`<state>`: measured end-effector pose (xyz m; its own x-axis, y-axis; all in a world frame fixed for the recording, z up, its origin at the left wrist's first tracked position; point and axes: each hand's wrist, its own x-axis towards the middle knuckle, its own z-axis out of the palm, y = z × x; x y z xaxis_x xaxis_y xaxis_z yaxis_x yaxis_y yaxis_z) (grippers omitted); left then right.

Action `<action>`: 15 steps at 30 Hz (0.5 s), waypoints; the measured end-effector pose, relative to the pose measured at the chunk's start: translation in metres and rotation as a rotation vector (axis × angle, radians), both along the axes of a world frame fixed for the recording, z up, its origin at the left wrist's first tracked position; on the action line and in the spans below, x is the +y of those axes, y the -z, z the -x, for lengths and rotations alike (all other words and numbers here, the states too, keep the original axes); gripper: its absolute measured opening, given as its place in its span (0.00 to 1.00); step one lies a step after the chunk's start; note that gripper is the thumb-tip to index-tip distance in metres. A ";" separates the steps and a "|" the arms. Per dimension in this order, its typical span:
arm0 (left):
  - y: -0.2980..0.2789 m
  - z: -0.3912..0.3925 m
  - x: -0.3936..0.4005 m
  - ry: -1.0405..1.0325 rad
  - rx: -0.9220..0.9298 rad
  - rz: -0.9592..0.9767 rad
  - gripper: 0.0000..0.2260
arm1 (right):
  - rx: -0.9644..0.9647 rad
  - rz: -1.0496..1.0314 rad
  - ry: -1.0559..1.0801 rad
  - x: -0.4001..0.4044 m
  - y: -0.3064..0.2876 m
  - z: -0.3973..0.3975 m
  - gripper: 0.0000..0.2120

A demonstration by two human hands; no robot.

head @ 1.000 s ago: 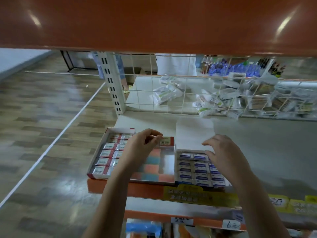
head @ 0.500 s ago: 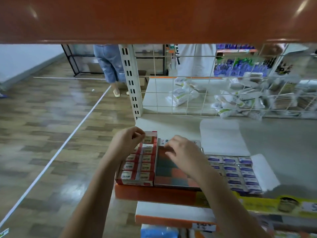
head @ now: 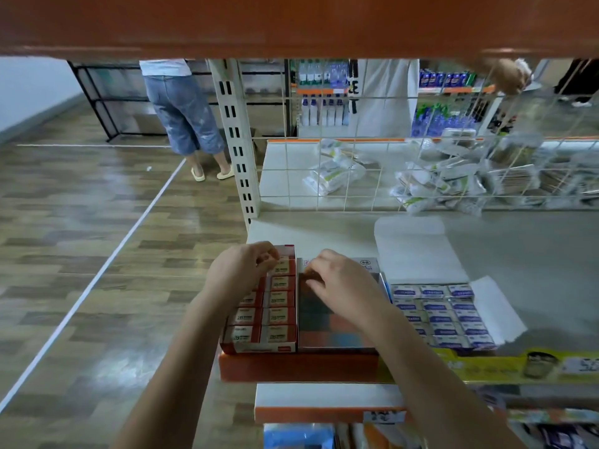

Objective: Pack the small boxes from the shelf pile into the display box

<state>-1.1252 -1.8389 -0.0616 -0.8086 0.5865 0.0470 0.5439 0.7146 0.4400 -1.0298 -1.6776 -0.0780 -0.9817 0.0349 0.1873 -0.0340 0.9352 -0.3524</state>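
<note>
Hands over shelf: left hand (head: 241,273) pinches a small red-and-cream box (head: 282,266) directly above the red cardboard display box (head: 259,343); right hand (head: 340,280), fingers curled, contents unclear.

L hand (head: 241,270) w/ curled fingers at far end of red display box (head: 259,343) full of small boxes (head: 278,299). R hand (head: 340,280) curled over the empty checkered tray (head: 334,332) beside it. Blue-labelled boxes (head: 444,314) just right, on shelf (head: 534,254).

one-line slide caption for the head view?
Both hands, left hand and right hand, work at the far end of a red-and-white display box.
</note>
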 end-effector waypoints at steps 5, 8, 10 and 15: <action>0.002 0.000 0.002 -0.007 0.115 0.105 0.09 | -0.025 -0.009 0.000 0.001 -0.003 0.002 0.10; 0.003 0.000 0.002 0.008 0.111 0.122 0.10 | -0.033 -0.017 0.000 0.002 -0.003 0.004 0.10; 0.003 0.001 0.001 0.014 0.112 0.124 0.10 | -0.047 -0.019 -0.007 0.003 -0.004 0.005 0.10; -0.011 -0.001 0.010 0.054 0.176 0.094 0.17 | -0.052 -0.043 -0.022 0.015 -0.019 0.008 0.10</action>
<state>-1.1244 -1.8285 -0.0511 -0.7597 0.6375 0.1280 0.6454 0.7154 0.2677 -1.0378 -1.6624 -0.0587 -0.9906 0.0059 0.1370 -0.0378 0.9488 -0.3136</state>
